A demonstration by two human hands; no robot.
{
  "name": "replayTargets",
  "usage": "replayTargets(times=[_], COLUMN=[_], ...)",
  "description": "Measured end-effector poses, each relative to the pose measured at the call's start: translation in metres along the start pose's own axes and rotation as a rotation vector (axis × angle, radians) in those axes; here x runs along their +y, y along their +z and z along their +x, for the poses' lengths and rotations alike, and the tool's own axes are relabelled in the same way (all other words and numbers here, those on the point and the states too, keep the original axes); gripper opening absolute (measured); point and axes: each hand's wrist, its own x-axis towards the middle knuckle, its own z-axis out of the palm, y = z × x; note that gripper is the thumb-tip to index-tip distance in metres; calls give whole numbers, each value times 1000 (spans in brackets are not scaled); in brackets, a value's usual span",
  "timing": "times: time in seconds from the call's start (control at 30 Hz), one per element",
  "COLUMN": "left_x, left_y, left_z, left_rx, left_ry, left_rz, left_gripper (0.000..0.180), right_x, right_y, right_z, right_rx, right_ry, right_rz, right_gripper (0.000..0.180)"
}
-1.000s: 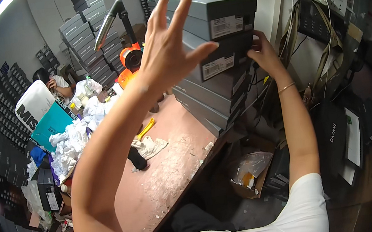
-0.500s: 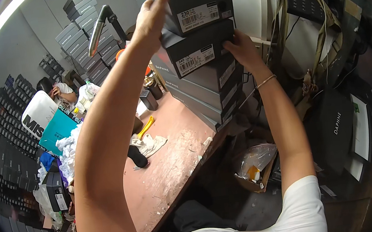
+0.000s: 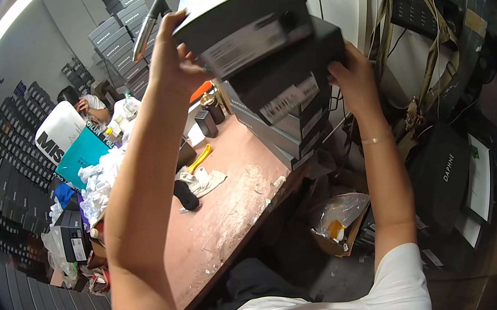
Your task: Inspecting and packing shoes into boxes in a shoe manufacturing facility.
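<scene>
Two dark grey shoeboxes with white labels are held one on top of the other, close to me and tilted. My left hand [image 3: 176, 55] is closed against the left end of the upper shoebox [image 3: 246, 39], fingers partly curled at its lower edge. On the other side my right hand [image 3: 356, 75] grips the right end of the lower shoebox [image 3: 310, 53], thumb at its front. Beneath and behind them stands a stack of similar shoeboxes [image 3: 278, 141] at the edge of the pinkish worktable [image 3: 224, 208]. Motion blurs the upper box's label.
On the table lie a yellow-handled tool [image 3: 200, 159], a pale cloth [image 3: 207, 180] and a black item [image 3: 186, 194]. A carton with a plastic bag [image 3: 339, 215] sits below right. A person [image 3: 91, 106] is at the far left, near tall shoebox stacks [image 3: 16, 154].
The two top shoeboxes have shifted right and toward me, tilting over the stack. My left hand has moved down and left along the upper box; my right hand has moved right with the lower one.
</scene>
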Motion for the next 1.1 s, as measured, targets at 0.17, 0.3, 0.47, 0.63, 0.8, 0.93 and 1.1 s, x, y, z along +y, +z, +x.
replayTargets(times=[0.17,0.3,0.47,0.63,0.8,0.93,1.1], left_x=[13,-1,-65,-90,-15,-21,-122], left_y=[-61,-38,-16,-37,-135,-274,-349], left_z=[-14,12,71,30,-112,-241,-364], left_rx=[-265,21,193,65,34,540,935], left_ry=[5,-70,80,-44,417,508,151], left_rz=[-128,-174,251,794,932,744,195], left_gripper=[30,38,66,58,37,47,77], right_x=[-7,-26,34,63,50,58,91], right_y=[-43,-75,-65,-46,-21,49,178], right_z=[-125,-238,-322,-332,-310,-299,-331], right_rx=[154,245,-79,-359,-378,-373,-616], right_ry=[-91,196,687,930,844,749,817], right_rz=[70,165,222,118,238,427,597], right_gripper=[56,45,53,53,46,51,61])
